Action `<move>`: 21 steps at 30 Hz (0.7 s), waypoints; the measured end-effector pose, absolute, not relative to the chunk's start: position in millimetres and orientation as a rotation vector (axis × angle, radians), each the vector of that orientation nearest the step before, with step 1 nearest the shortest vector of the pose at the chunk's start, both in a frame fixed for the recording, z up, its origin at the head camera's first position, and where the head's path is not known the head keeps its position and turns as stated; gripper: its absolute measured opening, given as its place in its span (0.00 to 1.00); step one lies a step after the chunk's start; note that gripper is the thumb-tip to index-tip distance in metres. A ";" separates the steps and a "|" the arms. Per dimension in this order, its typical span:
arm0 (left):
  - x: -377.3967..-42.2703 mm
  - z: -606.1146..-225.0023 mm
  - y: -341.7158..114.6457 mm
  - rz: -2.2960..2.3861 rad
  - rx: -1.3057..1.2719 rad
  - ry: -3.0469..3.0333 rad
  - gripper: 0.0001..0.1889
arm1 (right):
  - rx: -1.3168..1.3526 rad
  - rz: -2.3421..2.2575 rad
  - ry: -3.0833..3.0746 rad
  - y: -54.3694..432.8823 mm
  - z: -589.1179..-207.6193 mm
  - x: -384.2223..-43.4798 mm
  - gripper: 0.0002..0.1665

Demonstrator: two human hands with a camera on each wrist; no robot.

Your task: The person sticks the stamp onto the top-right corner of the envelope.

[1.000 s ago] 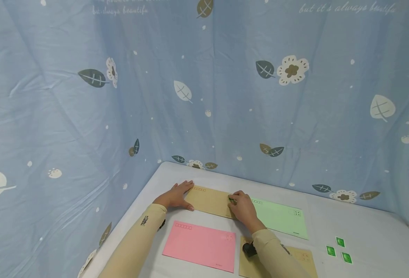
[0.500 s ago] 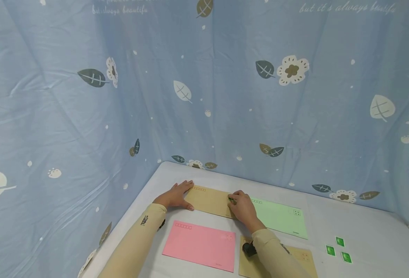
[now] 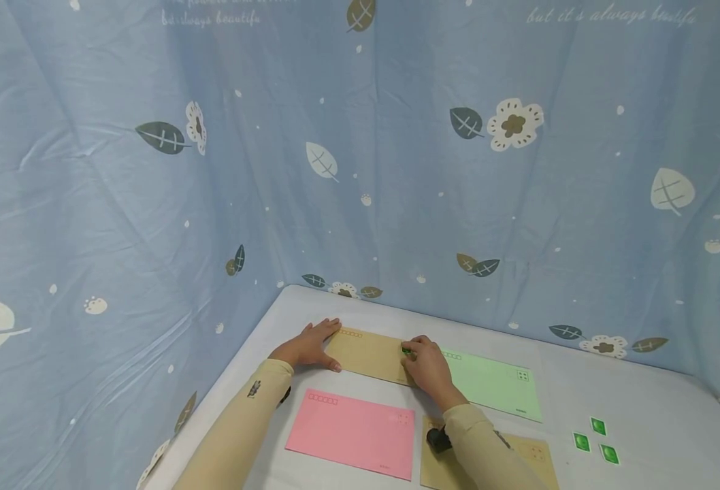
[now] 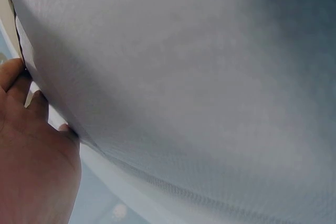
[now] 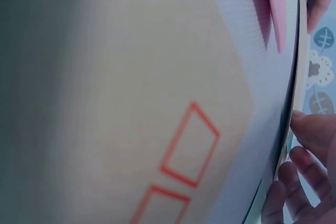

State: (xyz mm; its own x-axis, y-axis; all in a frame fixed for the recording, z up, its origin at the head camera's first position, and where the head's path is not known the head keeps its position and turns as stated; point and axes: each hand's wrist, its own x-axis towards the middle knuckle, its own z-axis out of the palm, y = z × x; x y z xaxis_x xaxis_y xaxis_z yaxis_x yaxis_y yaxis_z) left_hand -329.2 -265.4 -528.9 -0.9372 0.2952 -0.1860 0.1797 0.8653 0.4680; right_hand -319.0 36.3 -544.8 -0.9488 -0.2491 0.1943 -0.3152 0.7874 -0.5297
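A brown envelope [image 3: 366, 354] lies near the back of the white table. My left hand [image 3: 312, 346] rests on its left end, fingers spread and thumb by the front edge. At the envelope's right end, my right hand [image 3: 429, 371] holds a small green stamp [image 3: 405, 351] between thumb and fingers, low over the top corner. The hand covers most of that stamp and corner. In the right wrist view the thumb and curled fingers [image 5: 298, 182] stand at the envelope's edge; in the left wrist view the left hand [image 4: 37, 161] shows at the side.
A light green envelope [image 3: 495, 388] lies just right of the right hand. In front are a pink envelope [image 3: 350, 435] and a second brown envelope [image 3: 528, 452], partly under the right forearm. Three green stamps [image 3: 599, 441] lie at the right. A blue patterned curtain [image 3: 397, 170] hangs behind.
The green stamp has turned slightly under the right fingers. Both hands and the envelopes have otherwise stayed in place.
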 end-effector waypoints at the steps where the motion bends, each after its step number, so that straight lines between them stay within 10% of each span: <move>1: -329.5 -528.8 -265.6 0.662 0.365 2.785 0.59 | 0.446 0.887 -2.860 36.6 -545.0 -319.3 0.19; 21: -331.3 -535.9 -269.7 0.684 0.416 2.774 0.60 | 0.417 0.887 -2.858 35.6 -544.7 -317.7 0.29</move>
State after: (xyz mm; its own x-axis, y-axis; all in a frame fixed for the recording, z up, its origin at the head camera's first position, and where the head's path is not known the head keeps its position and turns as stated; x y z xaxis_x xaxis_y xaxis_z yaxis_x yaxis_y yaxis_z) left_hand -331.3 -269.7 -535.9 -0.9269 0.3321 -0.1746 0.2128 0.8486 0.4843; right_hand -317.7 35.6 -544.7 -0.9549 -0.2249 0.1939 -0.2952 0.7904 -0.5367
